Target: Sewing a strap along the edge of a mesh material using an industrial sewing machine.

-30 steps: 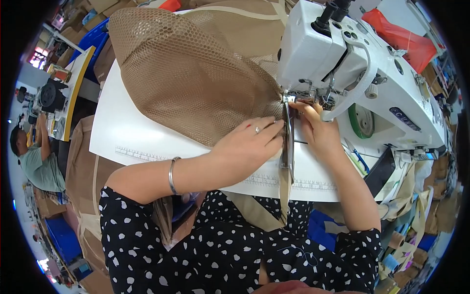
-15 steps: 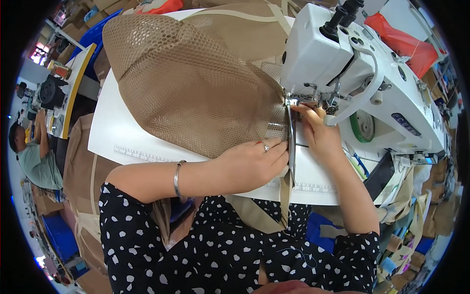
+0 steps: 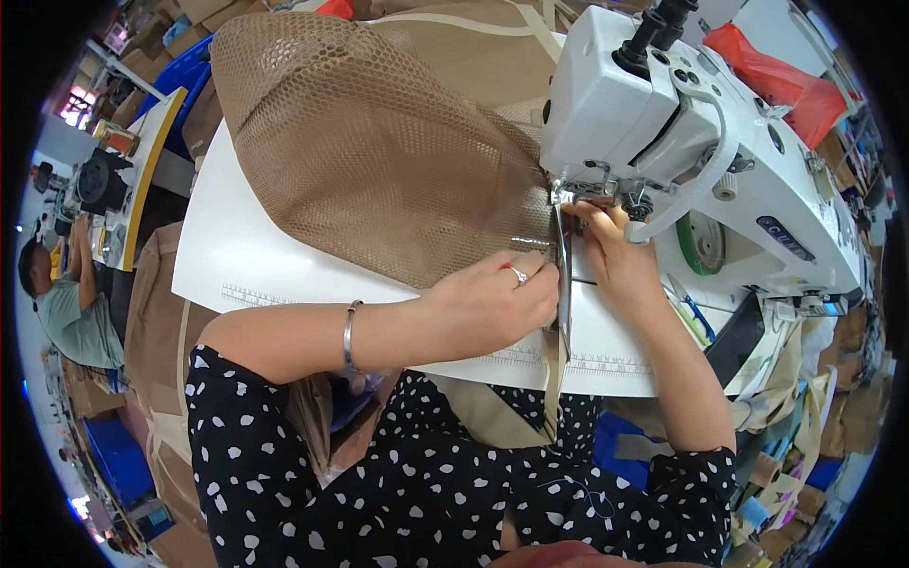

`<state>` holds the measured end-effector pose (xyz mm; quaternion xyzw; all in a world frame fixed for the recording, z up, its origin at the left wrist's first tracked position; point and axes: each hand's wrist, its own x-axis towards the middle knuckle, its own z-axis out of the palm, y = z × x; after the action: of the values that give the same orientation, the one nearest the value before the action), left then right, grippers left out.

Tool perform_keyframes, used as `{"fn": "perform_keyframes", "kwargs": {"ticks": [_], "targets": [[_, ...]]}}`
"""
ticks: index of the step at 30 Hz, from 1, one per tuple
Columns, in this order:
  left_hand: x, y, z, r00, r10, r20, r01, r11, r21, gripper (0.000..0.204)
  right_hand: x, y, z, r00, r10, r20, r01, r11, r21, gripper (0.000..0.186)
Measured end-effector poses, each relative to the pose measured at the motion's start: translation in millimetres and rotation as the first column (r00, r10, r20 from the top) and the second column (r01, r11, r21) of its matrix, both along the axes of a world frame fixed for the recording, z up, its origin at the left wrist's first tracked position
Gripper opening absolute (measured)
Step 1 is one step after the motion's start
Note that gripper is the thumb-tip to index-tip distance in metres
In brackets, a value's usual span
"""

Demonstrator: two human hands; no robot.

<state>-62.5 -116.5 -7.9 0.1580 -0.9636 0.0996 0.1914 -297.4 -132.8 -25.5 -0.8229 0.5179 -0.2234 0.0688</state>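
Observation:
A brown mesh fabric piece lies over the white table top, its right end running to the needle area of the white sewing machine. My left hand, with bracelet and ring, has its fingers curled closed on the mesh edge beside a long metal strip guide. A beige tape hangs from that guide toward my lap. My right hand reaches under the machine head with bent fingers, right of the guide; what its fingertips hold is hidden by machine parts.
A green reel, blue-handled scissors and a black flat object sit at the right. A red bag is behind the machine. At far left a co-worker works at a yellow-edged table; blue bins are below.
My left hand slid toward me along the guide, then moved slightly back up, its fingers now more curled. The mesh has shifted slightly. My right hand stays under the machine head.

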Motion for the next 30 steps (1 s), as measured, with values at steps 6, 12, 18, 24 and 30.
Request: {"fn": "perform_keyframes", "kwargs": {"ticks": [6,12,18,24,30], "targets": [[1,1,-5,0.999,0.011,-0.042,-0.014,0.998,-0.06,0.032,2,0,-2,0.994,0.001,0.106,0.002,1.0,-0.027,0.037],[2,0,-5,0.994,-0.018,-0.108,0.013,0.999,-0.046,0.033,-1,1,-1,1.0,-0.019,0.004,0.019,1.0,0.01,0.034],[1,-4,-6,0.999,-0.009,-0.047,0.008,1.0,-0.022,0.034,1,-1,-7,0.996,0.008,0.093,-0.002,0.998,-0.056,0.035],[-3,-13,-7,0.999,0.013,-0.052,-0.017,0.998,-0.06,0.035,1,-2,-7,0.993,0.028,0.119,-0.019,0.997,-0.077,0.038],[18,9,4,0.993,0.111,-0.04,-0.115,0.985,-0.127,0.034,-2,0,-4,0.992,0.005,0.126,-0.001,1.0,-0.029,0.037]]}}
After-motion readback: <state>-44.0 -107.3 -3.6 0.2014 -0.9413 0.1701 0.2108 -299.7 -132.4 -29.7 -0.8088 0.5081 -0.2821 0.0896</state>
